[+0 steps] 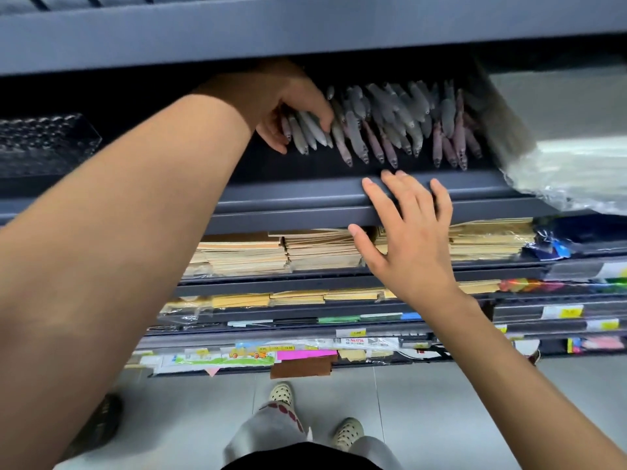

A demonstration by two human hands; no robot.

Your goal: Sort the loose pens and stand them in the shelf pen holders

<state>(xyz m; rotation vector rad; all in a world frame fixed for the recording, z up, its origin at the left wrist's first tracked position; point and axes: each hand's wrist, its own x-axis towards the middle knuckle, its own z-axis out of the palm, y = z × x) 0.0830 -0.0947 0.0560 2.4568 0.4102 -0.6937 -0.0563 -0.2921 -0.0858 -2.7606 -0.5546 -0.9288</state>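
Observation:
A dense row of grey and pink fish-shaped pens stands in a dark holder on the shelf, tips pointing towards me. My left hand reaches in under the upper shelf and grips a small bunch of grey pens at the row's left end. My right hand hovers with straight, spread fingers over the shelf's front lip, just below the pens, holding nothing.
A clear empty plastic holder sits at the left of the same shelf. Plastic-wrapped goods crowd the right. Lower shelves hold stacked brown envelopes, coloured paper and price tags. The upper shelf overhangs closely.

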